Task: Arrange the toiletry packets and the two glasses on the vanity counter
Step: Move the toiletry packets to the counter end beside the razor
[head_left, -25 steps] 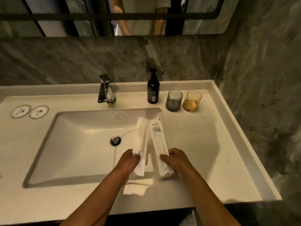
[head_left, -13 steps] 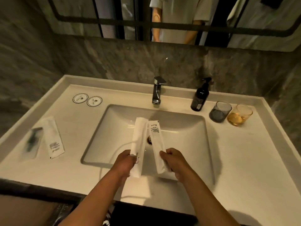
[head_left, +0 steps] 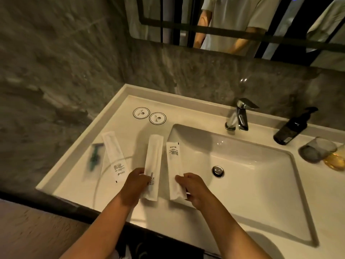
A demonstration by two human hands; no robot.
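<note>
My left hand (head_left: pixel 134 186) grips a long white toothbrush packet (head_left: pixel 153 161) by its lower end. My right hand (head_left: pixel 194 189) grips a second white packet (head_left: pixel 174 165) the same way. Both packets are held upright side by side above the counter's left part, near the basin's left rim. Another white packet (head_left: pixel 114 156) lies flat on the counter to the left, and a clear packet with a green razor (head_left: pixel 94 157) lies beside it. A grey glass (head_left: pixel 316 149) and an amber glass (head_left: pixel 336 160) stand at the far right.
The white vanity counter (head_left: pixel 119 113) holds a sunken basin (head_left: pixel 242 165) with a chrome tap (head_left: pixel 240 116). Two round coasters (head_left: pixel 149 115) lie at the back left. A dark pump bottle (head_left: pixel 293 128) stands right of the tap. Stone walls close the left and back.
Both hands have carried their packets leftward, from over the basin's middle to above the left counter. The view has swung left, so the glasses sit at the right edge.
</note>
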